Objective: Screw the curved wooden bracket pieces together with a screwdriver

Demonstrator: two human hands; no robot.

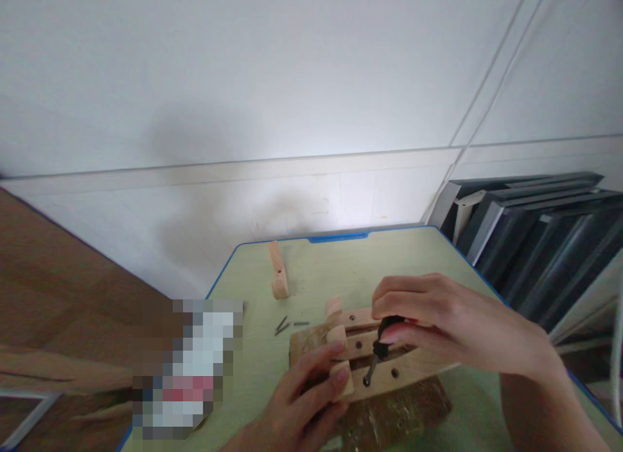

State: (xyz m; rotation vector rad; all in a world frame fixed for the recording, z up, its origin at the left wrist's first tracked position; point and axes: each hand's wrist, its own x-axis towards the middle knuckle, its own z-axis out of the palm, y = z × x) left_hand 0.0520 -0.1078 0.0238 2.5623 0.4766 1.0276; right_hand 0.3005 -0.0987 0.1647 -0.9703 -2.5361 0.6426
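My right hand (418, 315) is closed around the dark handle of a screwdriver (378, 354). The metal shaft slants down, its tip at a hole near the left end of the nearest strip of a pale wooden piece (418, 369). My left hand (311, 387) presses its fingers on the small upright end blocks of that piece, holding it steady. More dark-centred holes show along the strips. Underneath lies a worn brown wooden board (399, 416). My right hand hides part of the wooden piece's far end.
A loose wooden part (279, 270) with a hole lies towards the back of the pale green table (233, 367). Several dark screws (281, 325) lie left of the board. A blurred-out package (195, 367) is at the left edge. Dark panels (540, 225) stand at the right by the wall.
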